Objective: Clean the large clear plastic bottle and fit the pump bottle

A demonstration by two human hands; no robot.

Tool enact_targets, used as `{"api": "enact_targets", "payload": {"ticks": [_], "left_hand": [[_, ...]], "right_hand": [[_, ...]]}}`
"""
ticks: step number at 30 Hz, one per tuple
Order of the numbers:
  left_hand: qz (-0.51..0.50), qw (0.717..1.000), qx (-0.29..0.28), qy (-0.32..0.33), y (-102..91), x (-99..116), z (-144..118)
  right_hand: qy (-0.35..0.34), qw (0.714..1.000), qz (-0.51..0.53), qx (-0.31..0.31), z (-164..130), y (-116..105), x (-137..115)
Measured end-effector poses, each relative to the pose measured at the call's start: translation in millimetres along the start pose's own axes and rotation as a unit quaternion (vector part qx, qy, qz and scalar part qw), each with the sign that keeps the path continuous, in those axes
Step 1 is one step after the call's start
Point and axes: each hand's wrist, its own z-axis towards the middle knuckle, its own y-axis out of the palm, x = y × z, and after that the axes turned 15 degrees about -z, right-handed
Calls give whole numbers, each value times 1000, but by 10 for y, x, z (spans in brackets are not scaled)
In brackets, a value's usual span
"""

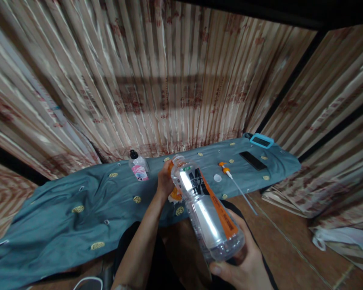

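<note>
My right hand (242, 257) is wrapped around the base of a large clear plastic bottle (199, 209) with a silver and orange label. The bottle is tilted, its capless-looking neck pointing away from me and its base toward me. Close to that neck, my left hand (165, 179) is closed around an orange bottle (176, 195), mostly hidden behind the clear one. An orange pump head with a long white tube (226, 170) lies to the right on the cloth. Beside it is a small whitish round piece (217, 177).
A clear bottle with a black cap and pink label (139, 167) stands at the left. Toward the right lie a dark phone (253, 160) and a blue-framed device (261, 140). Green patterned cloth (60, 193) covers the narrow surface, with pleated curtains (157, 92) behind.
</note>
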Motion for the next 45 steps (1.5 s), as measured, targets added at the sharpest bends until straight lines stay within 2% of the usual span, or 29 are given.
{"api": "enact_targets", "payload": {"ticks": [18, 28, 45], "left_hand": [[-7, 1000, 3, -19, -5, 49, -1], [-19, 1000, 3, -16, -2, 14, -1], [-10, 1000, 1, 1, 6, -16, 7]], "right_hand": [[-1, 1000, 1, 13, -9, 17, 22], [-4, 1000, -29, 2, -12, -4, 44], [-6, 1000, -12, 17, -11, 0, 63]]}}
